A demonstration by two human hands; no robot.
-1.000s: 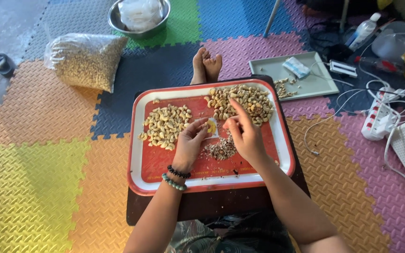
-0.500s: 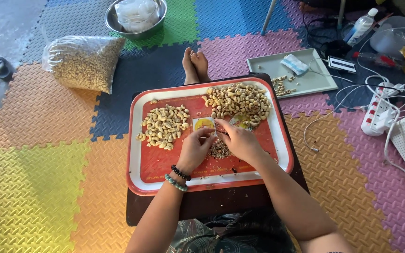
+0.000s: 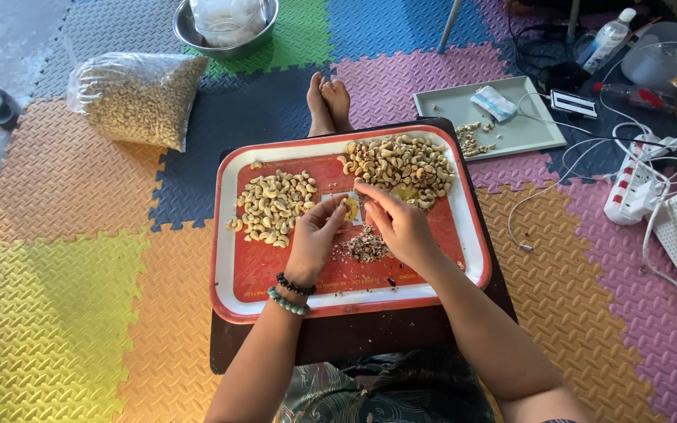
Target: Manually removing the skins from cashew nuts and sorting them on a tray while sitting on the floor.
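Bright foam floor mats [image 3: 64, 313] surround the red tray [image 3: 464, 270] where my hands meet at the middle.

My left hand [image 3: 315, 239] pinches one cashew [image 3: 334, 213] at its fingertips; my right hand [image 3: 397, 223], fingers curled, whether gripping I cannot tell, sits just right of it, nearer the unpeeled pile [image 3: 401, 166], above the husk scraps [image 3: 364, 247].

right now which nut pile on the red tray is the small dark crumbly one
The scrap pile at the tray's middle, between the two hands. The piles at left and back right are bigger, with whole pale nuts.
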